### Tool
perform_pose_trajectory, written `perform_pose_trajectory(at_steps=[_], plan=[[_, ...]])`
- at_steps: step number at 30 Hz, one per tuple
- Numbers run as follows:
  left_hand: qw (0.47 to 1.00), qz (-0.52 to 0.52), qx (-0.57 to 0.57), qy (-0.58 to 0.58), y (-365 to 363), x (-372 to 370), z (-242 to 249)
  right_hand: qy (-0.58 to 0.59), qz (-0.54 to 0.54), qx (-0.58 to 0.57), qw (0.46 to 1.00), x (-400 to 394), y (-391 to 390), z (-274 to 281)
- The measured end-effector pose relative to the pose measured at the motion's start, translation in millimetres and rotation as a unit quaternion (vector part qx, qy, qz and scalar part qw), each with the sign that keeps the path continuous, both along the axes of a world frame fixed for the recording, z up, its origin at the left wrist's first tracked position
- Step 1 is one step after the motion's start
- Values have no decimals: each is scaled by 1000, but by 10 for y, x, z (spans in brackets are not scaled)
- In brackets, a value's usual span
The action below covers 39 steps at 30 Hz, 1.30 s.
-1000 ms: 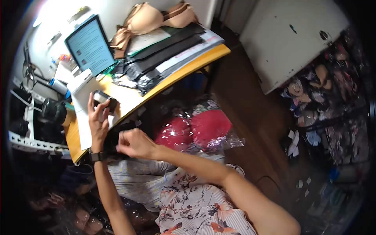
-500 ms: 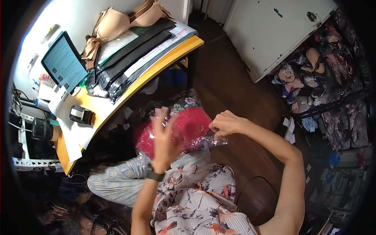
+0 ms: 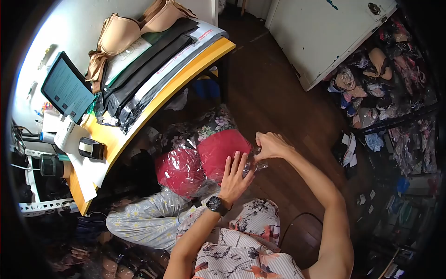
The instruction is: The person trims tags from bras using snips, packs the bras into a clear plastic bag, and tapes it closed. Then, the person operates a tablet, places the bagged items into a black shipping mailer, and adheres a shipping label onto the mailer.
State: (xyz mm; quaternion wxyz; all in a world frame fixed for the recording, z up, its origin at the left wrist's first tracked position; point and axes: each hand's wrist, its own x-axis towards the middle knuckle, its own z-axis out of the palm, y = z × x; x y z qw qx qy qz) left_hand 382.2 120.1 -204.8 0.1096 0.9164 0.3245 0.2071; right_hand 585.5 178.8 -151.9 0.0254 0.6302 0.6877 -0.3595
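A red bra in a clear plastic bag [image 3: 181,172] lies across the lap, its two cups side by side. My left hand [image 3: 234,179], with a dark watch at the wrist, rests on the lower edge of the right cup, fingers apart. At the right end of the bag, my right hand [image 3: 270,146] is closed in a pinch on the plastic there. A floral fabric [image 3: 216,123] shows just behind the bag.
A yellow-edged desk [image 3: 186,74] at the upper left bears beige bras [image 3: 118,35], stacked plastic mailers [image 3: 153,63], a tablet [image 3: 67,88] and a black tape dispenser [image 3: 90,148]. A white door [image 3: 325,37] and racks of bagged garments [image 3: 381,93] stand at right.
My left hand has moved right and down, from blurred above the bag to flat on the right cup. Both red cups now show more fully. My right hand stays at the bag's end.
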Motion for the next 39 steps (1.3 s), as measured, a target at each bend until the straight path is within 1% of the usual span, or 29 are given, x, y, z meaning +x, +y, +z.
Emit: perform_pose_trajectory(at_steps=[2, 3, 4, 5, 6, 9, 10, 11, 13, 14, 17, 18, 21, 22, 25, 26, 27, 28, 29, 30, 31, 32, 34, 36, 37, 38, 39], plan=[[1000, -2, 6, -3, -4, -12, -10, -21, -10, 10, 1000, 61, 0, -67], [1000, -6, 14, -5, -12, -21, -15, 110, -16, -29, 993, 146, 1, -242], [1000, -11, 22, -8, -17, -33, -19, 240, -22, -68, 968, 223, 8, -407], [999, -15, 31, -11, -16, -38, -21, 365, -27, -105, 925, 308, 11, -570], [999, -14, 31, -11, -13, -48, -22, 365, -25, -105, 925, 355, 7, -652], [999, -15, 29, -23, -30, -72, -21, 446, -73, -195, 870, 427, -107, -847], [999, -15, 28, -24, -39, -71, -21, 445, -74, -196, 871, 405, -169, -919], [999, -17, 31, -23, -43, -69, -20, 487, -129, -227, 834, 336, -241, -968], [999, -19, 39, -20, -40, -81, -17, 561, -234, -283, 742, 176, -381, -1069], [999, -18, 41, -19, -36, -94, -2, 561, -232, -284, 742, 117, -440, -1127], [999, -23, 21, -31, -67, -132, 48, 702, -322, -271, 575, -35, -657, -1257], [999, -22, 22, -32, -80, -144, 44, 701, -321, -271, 577, -88, -706, -1204], [998, -34, 46, -36, -139, -237, 23, 681, -423, -277, 530, -242, -858, -1024], [998, -31, 46, -37, -147, -250, 25, 680, -422, -279, 531, -242, -901, -968], [997, -38, 50, -45, -160, -244, 37, 668, -426, -182, 582, -139, -1006, -789], [997, -34, 52, -46, -155, -238, 31, 667, -423, -183, 585, -152, -1012, -730], [997, -43, 46, -49, -162, -226, 15, 566, -454, -70, 685, -174, -1016, -671], [997, -49, 40, -51, -173, -216, -1, 447, -467, 45, 762, -209, -1011, -616], [997, -51, 36, -52, -169, -219, -11, 319, -459, 162, 813, -262, -982, -571], [997, -34, 43, -47, -169, -224, -13, 327, -443, 159, 819, -317, -950, -527], [997, -48, 43, -41, -182, -215, -9, 258, -367, 189, 874, -354, -925, -489], [997, -59, 44, -34, -192, -210, -11, 189, -282, 221, 914, -385, -893, -491], [995, -50, 62, -56, -226, -175, -96, 253, -251, 225, 907, -372, -820, -670], [994, -45, 39, -96, -268, -125, -109, 252, -221, 199, 921, -348, -760, -482], [990, -44, 27, -129, -294, -102, -55, 259, -214, 157, 929, -193, -763, -584], [985, -46, 19, -163, -336, -88, -4, 295, -235, 137, 916, -271, -771, -391], [984, -43, 37, -168, -383, -63, -8, 319, -251, 97, 909, -246, -805, -365]])
